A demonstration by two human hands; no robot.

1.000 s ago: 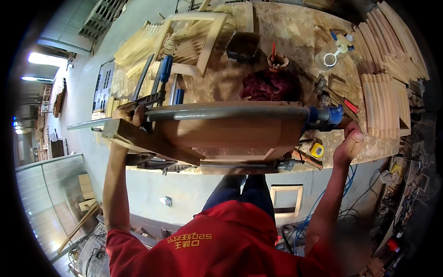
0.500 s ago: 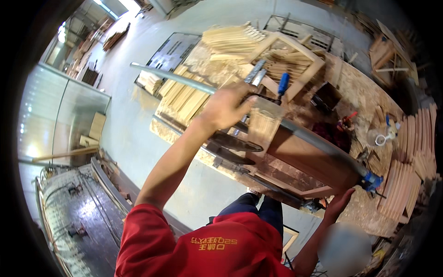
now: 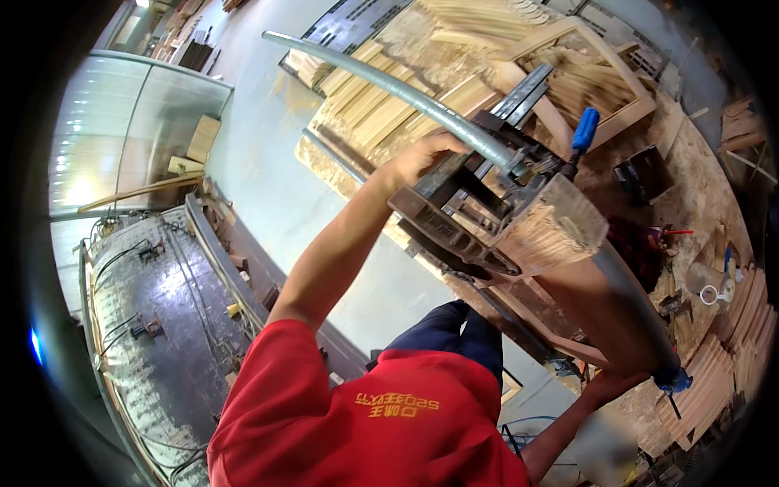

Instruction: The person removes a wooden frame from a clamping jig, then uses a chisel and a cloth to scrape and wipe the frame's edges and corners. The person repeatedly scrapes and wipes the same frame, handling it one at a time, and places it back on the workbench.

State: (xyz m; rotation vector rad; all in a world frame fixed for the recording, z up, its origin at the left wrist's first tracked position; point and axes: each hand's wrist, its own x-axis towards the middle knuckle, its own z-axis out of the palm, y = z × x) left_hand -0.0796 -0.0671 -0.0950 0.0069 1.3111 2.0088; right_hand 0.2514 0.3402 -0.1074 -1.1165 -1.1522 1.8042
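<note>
A clamped wooden frame is tilted up in front of me, its left end raised. Along its top runs a long grey pipe clamp with a blue handle. A worn wood block sits at the clamp's jaw, among dark metal jaws and bars. My left hand is closed on a dark metal bar of the clamps, its fingertips partly hidden. Low at the other end, beside the blue clamp end, my right hand grips the frame from below; its fingers are mostly hidden.
Pale wood strips and an open wooden frame lie on the chipboard bench. A black box and white ring lie there too. More strips are stacked right. A dark machine table stands left.
My left hand has left the pipe's top for the dark bar below it. The frame's left end has come up towards me. My right hand has moved further under the other end.
</note>
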